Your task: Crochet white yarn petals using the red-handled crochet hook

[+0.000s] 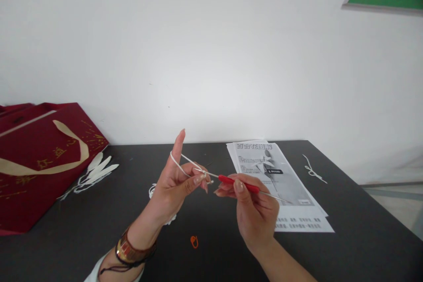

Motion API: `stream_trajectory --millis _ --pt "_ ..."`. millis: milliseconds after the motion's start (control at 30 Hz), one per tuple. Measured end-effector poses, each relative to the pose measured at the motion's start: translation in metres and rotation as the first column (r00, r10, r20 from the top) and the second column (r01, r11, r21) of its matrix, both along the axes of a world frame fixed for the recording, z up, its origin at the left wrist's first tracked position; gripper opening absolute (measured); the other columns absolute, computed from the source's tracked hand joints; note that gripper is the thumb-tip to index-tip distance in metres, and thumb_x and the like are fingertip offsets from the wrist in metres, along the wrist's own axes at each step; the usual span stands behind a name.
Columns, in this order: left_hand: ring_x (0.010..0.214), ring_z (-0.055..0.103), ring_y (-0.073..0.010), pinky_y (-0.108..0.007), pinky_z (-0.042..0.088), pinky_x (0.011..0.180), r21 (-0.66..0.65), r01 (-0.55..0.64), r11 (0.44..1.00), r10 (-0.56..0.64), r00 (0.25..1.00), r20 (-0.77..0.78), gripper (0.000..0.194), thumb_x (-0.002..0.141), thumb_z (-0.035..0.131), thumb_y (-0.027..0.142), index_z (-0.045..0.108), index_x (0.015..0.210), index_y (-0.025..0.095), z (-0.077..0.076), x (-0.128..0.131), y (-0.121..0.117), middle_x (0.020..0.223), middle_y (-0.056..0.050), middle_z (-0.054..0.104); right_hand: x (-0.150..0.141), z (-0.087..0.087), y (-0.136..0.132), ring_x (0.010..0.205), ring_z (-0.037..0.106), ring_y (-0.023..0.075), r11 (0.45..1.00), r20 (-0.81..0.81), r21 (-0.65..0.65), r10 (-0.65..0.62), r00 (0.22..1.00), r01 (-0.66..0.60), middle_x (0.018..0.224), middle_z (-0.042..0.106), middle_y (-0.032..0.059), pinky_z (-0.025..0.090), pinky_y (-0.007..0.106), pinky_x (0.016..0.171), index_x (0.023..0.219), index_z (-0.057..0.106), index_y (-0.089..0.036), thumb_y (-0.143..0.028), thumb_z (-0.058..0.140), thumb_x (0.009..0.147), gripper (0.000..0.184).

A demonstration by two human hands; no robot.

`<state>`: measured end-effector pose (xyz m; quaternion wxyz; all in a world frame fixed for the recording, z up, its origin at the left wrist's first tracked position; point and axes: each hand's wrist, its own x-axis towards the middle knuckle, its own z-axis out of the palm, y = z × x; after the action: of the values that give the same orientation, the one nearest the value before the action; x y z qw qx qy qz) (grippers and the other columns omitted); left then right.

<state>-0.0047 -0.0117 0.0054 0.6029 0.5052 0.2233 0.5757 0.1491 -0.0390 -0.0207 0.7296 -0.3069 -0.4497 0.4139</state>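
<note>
Wristband [127, 250]: brown and gold, on the left wrist, beside a dark cord.
Clip [194, 242]: small, orange, lying on the desk [218, 229] below and between the hands.
Right hand [257, 207]: gripping the hook by its handle, thumb on top.
Hook [226, 179]: red-handled with metal ends, one end pointing to the left hand and meeting the yarn there.
Left hand [172, 189]: pinching the yarn between thumb and fingers, index finger raised.
Yarn [191, 161]: white, looped around that raised finger; more lies behind the hand.
Printed sheets [294, 185]: overlapping, beyond the right hand.
Knotted strand [310, 170]: white, right of the sheets.
Petal-like pieces [95, 172]: white, left of the left hand.
Bag [39, 132]: dark red, farther left, ribbon-handled.
Wall [211, 61]: white, beyond both hands.
</note>
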Motion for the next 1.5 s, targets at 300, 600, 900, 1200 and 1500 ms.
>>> stream_trajectory --millis 300,600,900,1200,1500 --pt "0.071 0.063 -0.0153 -0.029 0.050 0.069 0.028 -0.094 0.995 0.095 0.994 -0.060 0.099 0.087 0.066 0.015 -0.003 0.154 0.038 -0.003 0.003 0.001 0.070 0.004 0.066 0.011 -0.003 -0.002 0.076 0.074 0.0210 0.965 0.419 0.259 -0.161 0.893 0.052 0.089 0.077 0.0046 0.063 0.034 0.067 0.113 0.067 -0.029 -0.005 0.058 0.088 0.036" --pt "0.071 0.060 -0.0170 -0.031 0.048 0.071 0.022 -0.173 0.985 0.174 0.984 -0.044 0.097 0.082 0.068 0.012 0.009 0.154 0.040 -0.008 0.008 -0.006 0.075 0.003 0.066 0.018 -0.010 0.004 0.102 0.071 0.0240 0.813 0.711 0.572 -0.426 0.560 -0.108 0.115 0.073 0.0126 0.061 0.034 0.081 0.143 0.046 -0.027 -0.006 0.056 0.087 0.061" --pt "0.063 0.053 -0.0111 -0.024 0.043 0.066 -0.239 0.259 0.936 -0.150 0.907 0.393 0.096 0.074 0.069 0.007 0.023 0.150 0.045 0.007 0.000 -0.005 0.064 0.005 0.051 0.003 -0.012 0.002 0.089 0.073 0.0210 0.976 0.175 0.131 0.152 0.973 -0.175 0.105 0.074 0.0063 0.065 0.033 0.070 0.107 0.074 -0.031 -0.016 0.061 0.091 0.025" --pt "0.053 0.044 -0.0108 -0.024 0.038 0.061 -0.178 0.406 0.896 -0.301 0.852 0.429 0.088 0.074 0.063 0.008 0.031 0.148 0.045 0.006 -0.006 -0.005 0.056 0.005 0.048 -0.005 -0.003 0.009 0.074 0.073 0.0129 0.762 -0.411 -0.012 0.587 0.698 -0.648 0.084 0.079 0.0029 0.064 0.021 0.061 0.095 0.076 -0.021 -0.028 0.073 0.085 0.013" --pt "0.051 0.033 -0.0121 -0.027 0.031 0.057 -0.118 0.492 0.863 -0.393 0.798 0.457 0.079 0.075 0.058 0.010 0.039 0.145 0.041 0.007 -0.006 -0.009 0.054 0.006 0.034 0.004 0.007 0.012 0.062 0.065 0.0095 0.816 -0.370 0.013 0.541 0.755 -0.578 0.074 0.069 -0.0012 0.063 0.022 0.054 0.089 0.074 -0.019 -0.032 0.067 0.090 0.014"
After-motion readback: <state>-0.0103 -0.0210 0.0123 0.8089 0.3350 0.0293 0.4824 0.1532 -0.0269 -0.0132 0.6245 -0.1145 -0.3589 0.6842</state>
